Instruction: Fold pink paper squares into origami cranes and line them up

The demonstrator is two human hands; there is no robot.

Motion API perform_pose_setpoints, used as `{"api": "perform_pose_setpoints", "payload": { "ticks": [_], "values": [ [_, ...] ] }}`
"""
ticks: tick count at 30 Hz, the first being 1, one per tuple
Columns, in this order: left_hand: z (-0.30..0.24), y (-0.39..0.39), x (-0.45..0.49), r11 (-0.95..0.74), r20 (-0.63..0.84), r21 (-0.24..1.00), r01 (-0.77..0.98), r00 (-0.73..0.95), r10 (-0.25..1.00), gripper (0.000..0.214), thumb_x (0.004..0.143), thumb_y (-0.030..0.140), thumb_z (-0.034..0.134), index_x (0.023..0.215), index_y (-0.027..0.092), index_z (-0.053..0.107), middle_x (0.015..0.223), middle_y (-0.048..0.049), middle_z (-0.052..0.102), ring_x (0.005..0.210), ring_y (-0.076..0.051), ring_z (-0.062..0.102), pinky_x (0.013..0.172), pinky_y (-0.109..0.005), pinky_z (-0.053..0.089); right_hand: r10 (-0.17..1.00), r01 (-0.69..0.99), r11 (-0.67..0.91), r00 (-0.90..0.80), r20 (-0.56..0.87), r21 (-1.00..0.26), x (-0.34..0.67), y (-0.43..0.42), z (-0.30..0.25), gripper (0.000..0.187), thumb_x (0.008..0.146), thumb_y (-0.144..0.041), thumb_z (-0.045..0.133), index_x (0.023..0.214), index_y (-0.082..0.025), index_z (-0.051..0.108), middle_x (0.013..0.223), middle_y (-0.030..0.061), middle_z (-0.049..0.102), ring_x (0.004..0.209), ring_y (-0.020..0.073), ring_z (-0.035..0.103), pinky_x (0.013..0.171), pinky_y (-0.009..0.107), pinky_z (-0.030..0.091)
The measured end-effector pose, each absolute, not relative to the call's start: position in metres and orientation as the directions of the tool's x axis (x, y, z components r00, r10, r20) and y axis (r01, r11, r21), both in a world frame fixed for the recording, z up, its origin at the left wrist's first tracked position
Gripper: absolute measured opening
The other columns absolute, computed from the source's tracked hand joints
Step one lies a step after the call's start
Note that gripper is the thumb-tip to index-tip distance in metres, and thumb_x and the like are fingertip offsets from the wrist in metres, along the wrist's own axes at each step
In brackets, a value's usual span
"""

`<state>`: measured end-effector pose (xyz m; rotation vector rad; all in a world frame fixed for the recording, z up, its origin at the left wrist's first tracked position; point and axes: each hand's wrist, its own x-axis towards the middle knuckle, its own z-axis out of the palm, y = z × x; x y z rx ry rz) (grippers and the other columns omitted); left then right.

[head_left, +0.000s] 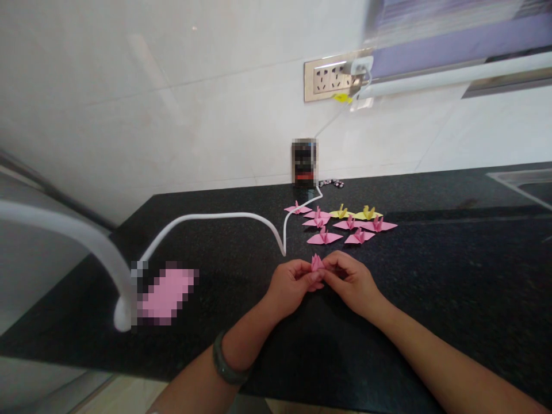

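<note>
Between the fingertips of both hands is a small pink folded paper [317, 263], its pointed tips sticking up. My left hand [291, 286], with a bangle [224, 362] on the forearm, pinches its left and lower side. From the other side my right hand [351, 282] grips it between thumb and fingers. Part of the paper is hidden by the fingers. Just beyond the hands stand several pink paper cranes [325, 237] and two yellow paper cranes [367, 213], grouped on the dark counter [241, 253].
A white cable [224, 215] runs across the counter near the cranes. A blurred-out dark device [304, 163] leans on the tiled wall, beside a beaded string [334, 183]. At left lie a pixelated pink patch [168, 293] and a white curved tube [99, 247]. A socket panel [321, 80] is above.
</note>
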<state>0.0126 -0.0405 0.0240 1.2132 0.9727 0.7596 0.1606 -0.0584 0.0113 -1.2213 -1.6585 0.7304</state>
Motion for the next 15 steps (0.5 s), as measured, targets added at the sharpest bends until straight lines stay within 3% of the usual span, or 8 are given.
{"api": "perform_pose_setpoints", "payload": {
  "ticks": [3,7,15],
  "values": [
    [0.025,-0.04,0.013,0.259,-0.226,0.966,-0.023,0.42,0.879,0.027,0.064,0.033,0.06,0.079,0.01,0.057,0.071,-0.0072,0.063,0.062,-0.014,0.06,0.058,-0.025,0.046,0.919,0.385,0.383,-0.072,0.387,-0.839,0.163,-0.058,0.012,0.005,0.074,-0.021,0.051,0.074,-0.019,0.056,0.068,0.0012,0.053,0.06,0.0113,0.05,0.054,0.024,0.042],
    [0.027,-0.039,0.01,0.396,-0.303,0.912,-0.107,0.475,0.826,0.029,0.063,0.032,0.062,0.08,0.009,0.056,0.072,-0.0078,0.063,0.059,-0.014,0.06,0.056,-0.025,0.047,0.847,0.379,0.529,-0.179,0.501,-0.759,0.168,-0.059,0.017,0.012,0.075,-0.015,0.048,0.078,-0.02,0.058,0.075,0.0031,0.055,0.07,0.0129,0.052,0.062,0.026,0.043],
    [0.031,-0.037,0.007,0.532,-0.368,0.82,-0.212,0.518,0.772,0.023,0.062,0.024,0.063,0.079,0.009,0.055,0.065,-0.0057,0.061,0.053,-0.011,0.058,0.053,-0.022,0.046,0.771,0.403,0.637,-0.349,0.533,-0.658,0.174,-0.058,0.024,0.02,0.076,-0.013,0.046,0.083,-0.023,0.061,0.082,0.0038,0.055,0.073,0.0123,0.053,0.062,0.024,0.044]
  ]
}}
